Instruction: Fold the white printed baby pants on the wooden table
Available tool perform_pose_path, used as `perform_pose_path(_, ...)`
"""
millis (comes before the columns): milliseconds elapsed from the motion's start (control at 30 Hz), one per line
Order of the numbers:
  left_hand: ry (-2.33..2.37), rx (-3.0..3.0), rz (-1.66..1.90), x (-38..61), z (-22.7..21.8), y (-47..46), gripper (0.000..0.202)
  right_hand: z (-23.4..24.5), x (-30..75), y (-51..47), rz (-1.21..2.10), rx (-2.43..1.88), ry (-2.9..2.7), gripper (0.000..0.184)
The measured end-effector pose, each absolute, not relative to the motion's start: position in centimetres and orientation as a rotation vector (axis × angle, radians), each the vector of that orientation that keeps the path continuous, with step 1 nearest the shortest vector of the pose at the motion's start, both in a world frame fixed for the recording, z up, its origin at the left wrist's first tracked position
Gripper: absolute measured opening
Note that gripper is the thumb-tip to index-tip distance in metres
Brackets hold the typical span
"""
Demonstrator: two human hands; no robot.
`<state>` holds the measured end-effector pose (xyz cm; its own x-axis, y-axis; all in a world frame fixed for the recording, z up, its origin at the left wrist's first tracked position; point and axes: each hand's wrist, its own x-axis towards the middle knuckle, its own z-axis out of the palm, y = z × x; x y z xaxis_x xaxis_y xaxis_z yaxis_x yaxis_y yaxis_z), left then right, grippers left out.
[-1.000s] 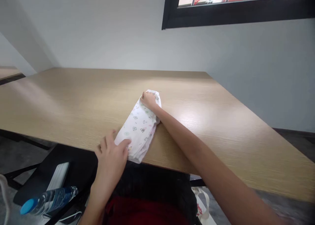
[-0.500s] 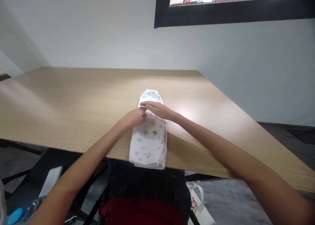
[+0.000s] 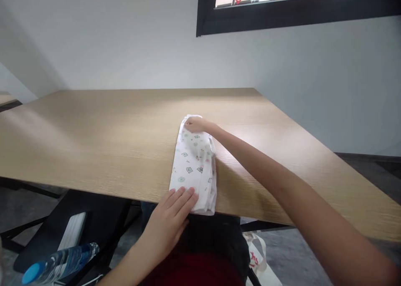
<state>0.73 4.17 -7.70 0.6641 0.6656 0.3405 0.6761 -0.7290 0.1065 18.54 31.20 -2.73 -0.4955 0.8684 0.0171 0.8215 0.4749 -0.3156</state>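
A folded white garment with small green and pink printed figures lies lengthwise on the table, its near end at the table's front edge. Several layers show along its right side. My right hand is closed at the garment's far end, fingers curled against the cloth; the fingertips are partly hidden. Across the near left corner, my left hand lies flat with its fingers stretched out on the fabric.
The wooden table reaches back to a pale wall with a dark-framed window. At lower left, a black chair holds a water bottle and a white object. A white bag stands below the table.
My left hand has moved from the garment's middle to its near end and flattened. My right hand has gone farther away to the far end and curled its fingers. The cloth looks straighter.
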Motion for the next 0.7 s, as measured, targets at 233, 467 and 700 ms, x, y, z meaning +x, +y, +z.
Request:
perform_pose_path(233, -0.836, -2.824, -0.922, 0.8, -7.8, 7.2, 0.025, -1.5, 20.7, 14.6, 0.483, -0.941, -2.846, 0.047)
perform_pose_path(467, -0.778, -3.081, -0.824, 0.3, -4.2, 5.8, 0.018, -3.8, 21.0, 3.0, -0.174, -0.769, -2.766, 0.044)
perform_pose_path(700, -1.204, -3.183, -0.668, -0.8, 2.8, 7.5, 0.019, 1.7, 21.0, 5.0, 0.385, -0.968, -2.459, 0.034)
